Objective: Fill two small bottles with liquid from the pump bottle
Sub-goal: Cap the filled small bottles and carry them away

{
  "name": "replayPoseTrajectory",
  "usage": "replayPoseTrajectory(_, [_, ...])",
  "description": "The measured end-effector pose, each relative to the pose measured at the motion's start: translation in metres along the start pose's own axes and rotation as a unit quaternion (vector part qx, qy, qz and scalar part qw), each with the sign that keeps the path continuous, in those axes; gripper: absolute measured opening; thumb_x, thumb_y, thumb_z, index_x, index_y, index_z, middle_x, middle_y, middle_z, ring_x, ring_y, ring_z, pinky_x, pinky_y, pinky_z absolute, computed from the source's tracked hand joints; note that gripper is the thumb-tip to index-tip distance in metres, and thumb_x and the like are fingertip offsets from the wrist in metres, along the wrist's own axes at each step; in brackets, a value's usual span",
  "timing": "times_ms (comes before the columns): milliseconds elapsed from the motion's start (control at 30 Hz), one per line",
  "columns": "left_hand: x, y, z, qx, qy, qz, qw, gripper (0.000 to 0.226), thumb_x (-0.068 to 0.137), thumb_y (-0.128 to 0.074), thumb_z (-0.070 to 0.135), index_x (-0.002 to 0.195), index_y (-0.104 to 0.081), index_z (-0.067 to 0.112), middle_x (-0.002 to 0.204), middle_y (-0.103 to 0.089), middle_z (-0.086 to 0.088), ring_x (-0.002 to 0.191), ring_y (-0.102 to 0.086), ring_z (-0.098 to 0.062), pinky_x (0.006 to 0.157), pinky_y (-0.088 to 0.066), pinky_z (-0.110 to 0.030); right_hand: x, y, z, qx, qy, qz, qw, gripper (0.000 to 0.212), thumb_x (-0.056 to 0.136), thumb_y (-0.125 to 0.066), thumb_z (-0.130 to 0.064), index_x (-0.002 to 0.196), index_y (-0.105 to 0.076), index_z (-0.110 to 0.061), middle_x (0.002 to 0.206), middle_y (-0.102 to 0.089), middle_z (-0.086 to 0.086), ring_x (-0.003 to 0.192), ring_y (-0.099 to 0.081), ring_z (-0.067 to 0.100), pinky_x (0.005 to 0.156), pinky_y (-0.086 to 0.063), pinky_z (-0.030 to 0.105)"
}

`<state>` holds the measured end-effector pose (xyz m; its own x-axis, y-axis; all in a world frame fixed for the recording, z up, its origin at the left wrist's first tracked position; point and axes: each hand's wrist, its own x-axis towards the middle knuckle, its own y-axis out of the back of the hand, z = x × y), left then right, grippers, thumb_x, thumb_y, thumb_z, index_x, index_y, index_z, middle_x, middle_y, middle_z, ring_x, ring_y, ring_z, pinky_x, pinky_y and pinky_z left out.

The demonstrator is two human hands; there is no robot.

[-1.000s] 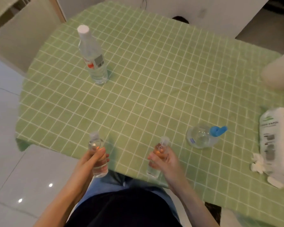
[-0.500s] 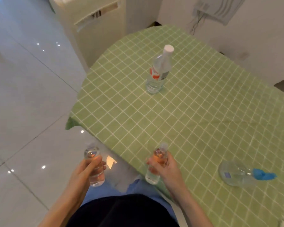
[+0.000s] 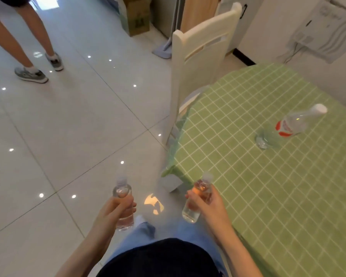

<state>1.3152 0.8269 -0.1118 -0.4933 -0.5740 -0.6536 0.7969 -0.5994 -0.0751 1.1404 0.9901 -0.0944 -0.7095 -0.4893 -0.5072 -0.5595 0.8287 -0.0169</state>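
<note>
My left hand [image 3: 113,212] grips a small clear bottle [image 3: 123,204] upright over the floor, in front of my lap. My right hand [image 3: 207,204] grips the other small clear bottle [image 3: 196,200], capped and tilted a little, near the corner of the green checked table [image 3: 268,186]. Both small bottles hold clear liquid. The pump bottle with the blue head is out of view.
A large clear water bottle [image 3: 288,126] with a white cap and red label stands on the table at the right. A cream chair [image 3: 198,62] is pushed against the table's far-left side. Another person's legs [image 3: 28,47] stand on the white tiled floor at the upper left.
The view has swung left, away from the table toward the floor; the pump bottle and tissue pack have left the frame. Both hands keep gripping their small bottles, now off the table's edge.
</note>
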Motion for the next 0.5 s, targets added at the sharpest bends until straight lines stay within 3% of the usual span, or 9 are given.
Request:
replayPoseTrajectory(167, [0.011, 0.041, 0.009, -0.047, 0.009, 0.048, 0.998, 0.039, 0.070, -0.065, 0.040, 0.093, -0.066, 0.009, 0.080, -0.072, -0.003, 0.088, -0.067, -0.027, 0.087, -0.049, -0.047, 0.021, -0.052, -0.015, -0.038, -0.007, -0.038, 0.999, 0.021, 0.082, -0.071, -0.005, 0.098, -0.063, -0.015, 0.087, -0.072, 0.006, 0.079, -0.070, 0.013, 0.069, -0.054, 0.021])
replayPoseTrajectory(333, [0.035, 0.060, 0.021, -0.105, 0.014, 0.093, 0.990, 0.025, 0.076, -0.064, 0.032, 0.089, -0.067, 0.011, 0.076, -0.073, -0.003, 0.088, -0.067, -0.029, 0.078, -0.051, -0.042, 0.058, -0.090, -0.030, -0.074, -0.013, -0.073, 0.995, 0.019, 0.082, -0.072, -0.007, 0.096, -0.060, -0.010, 0.092, -0.069, 0.018, 0.086, -0.066, 0.024, 0.082, -0.053, 0.034])
replayPoseTrajectory(500, [0.071, 0.073, 0.051, -0.135, 0.012, 0.131, 0.982, 0.029, 0.075, -0.064, 0.030, 0.097, -0.066, 0.011, 0.077, -0.073, -0.003, 0.089, -0.066, -0.029, 0.075, -0.049, -0.039, 0.114, -0.131, -0.048, -0.089, -0.026, -0.121, 0.988, 0.018, 0.082, -0.072, -0.009, 0.096, -0.061, -0.012, 0.089, -0.068, 0.012, 0.088, -0.067, 0.026, 0.089, -0.053, 0.046])
